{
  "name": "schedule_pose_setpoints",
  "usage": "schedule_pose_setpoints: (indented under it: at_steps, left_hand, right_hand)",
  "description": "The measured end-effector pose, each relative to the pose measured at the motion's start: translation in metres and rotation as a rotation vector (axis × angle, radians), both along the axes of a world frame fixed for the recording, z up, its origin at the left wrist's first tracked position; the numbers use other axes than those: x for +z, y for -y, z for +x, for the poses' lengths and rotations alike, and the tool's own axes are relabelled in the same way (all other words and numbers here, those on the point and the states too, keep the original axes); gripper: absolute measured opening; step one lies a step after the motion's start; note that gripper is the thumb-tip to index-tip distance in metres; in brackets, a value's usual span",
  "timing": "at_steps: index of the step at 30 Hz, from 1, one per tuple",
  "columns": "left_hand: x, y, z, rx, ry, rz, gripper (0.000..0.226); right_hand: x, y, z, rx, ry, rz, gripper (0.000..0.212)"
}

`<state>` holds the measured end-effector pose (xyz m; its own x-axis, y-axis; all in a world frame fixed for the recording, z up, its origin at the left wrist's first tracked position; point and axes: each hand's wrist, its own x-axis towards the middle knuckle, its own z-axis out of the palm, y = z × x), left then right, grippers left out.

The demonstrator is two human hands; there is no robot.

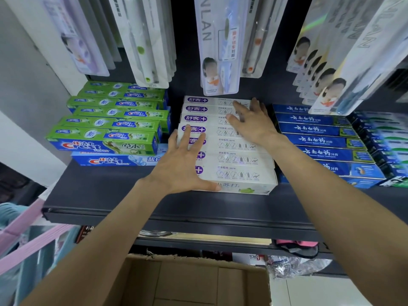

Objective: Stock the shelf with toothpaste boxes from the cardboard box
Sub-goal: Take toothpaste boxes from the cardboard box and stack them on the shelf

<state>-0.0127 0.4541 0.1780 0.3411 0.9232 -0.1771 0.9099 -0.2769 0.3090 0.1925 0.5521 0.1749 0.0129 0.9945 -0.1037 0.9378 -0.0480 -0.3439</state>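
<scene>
I see the white toothpaste boxes (238, 149) lying flat in a row on the dark shelf (106, 195), stacked front to back in the middle section, purple logos toward the left end. My left hand (185, 166) rests flat on the near boxes, fingers spread and straight, thumb along the front face of the closest box; it covers several logos, so I cannot read them fully. My right hand (249, 120) lies farther back on the row, fingers extended and pressing the tops of the rear boxes, gripping nothing. How many boxes sit beneath the top layer I cannot tell.

Just left of the row stand the green Crest boxes (110, 120), piled on a blue Crest box (119, 161) whose right end is hidden behind my left hand. To the right lie the blue boxes (320, 140), their far end cut off by hanging toothbrush packs (218, 45) that also hide the shelf's back.

Below, the cardboard box (194, 281) is open, its lower part cut off by the frame edge; what shows of its inside is bare cardboard.
</scene>
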Motion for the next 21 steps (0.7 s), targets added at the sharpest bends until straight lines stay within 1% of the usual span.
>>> schedule_pose_setpoints:
  at_steps: [8,11,14,15,16,17,18,19,20,21]
  left_hand:
    - [-0.005,-0.001,-0.001,-0.005,0.017,0.021,0.129]
    - [-0.006,-0.001,-0.002,0.009,0.004,0.040,0.128]
    - [-0.001,0.005,-0.002,0.015,-0.075,0.127,0.125]
    - [0.003,0.011,-0.004,0.001,-0.090,0.170,0.124]
    - [0.007,0.021,-0.008,-0.011,-0.053,0.223,0.121]
    - [0.012,0.032,-0.015,-0.013,0.042,0.290,0.114]
    - [0.013,0.044,-0.025,0.002,0.176,0.397,0.100]
    - [0.013,0.054,-0.039,0.036,0.304,0.543,0.082]
    - [0.010,0.063,-0.057,0.105,0.389,0.684,0.064]
    - [0.006,0.069,-0.078,0.206,0.424,0.783,0.051]
  right_hand:
    - [-0.004,0.003,0.000,0.015,0.051,0.050,0.059]
    - [-0.005,0.000,0.000,0.016,0.081,0.030,0.059]
    - [-0.002,0.011,-0.011,0.028,0.191,0.102,0.063]
    - [0.004,0.021,-0.020,0.037,0.185,0.147,0.063]
    - [0.011,0.037,-0.031,0.049,0.133,0.178,0.059]
    - [0.017,0.054,-0.043,0.080,0.057,0.207,0.054]
    - [0.024,0.073,-0.056,0.128,-0.004,0.247,0.051]
    - [0.030,0.092,-0.070,0.173,-0.053,0.294,0.048]
    - [0.034,0.107,-0.085,0.214,-0.083,0.342,0.046]
    - [0.033,0.117,-0.100,0.252,-0.106,0.381,0.043]
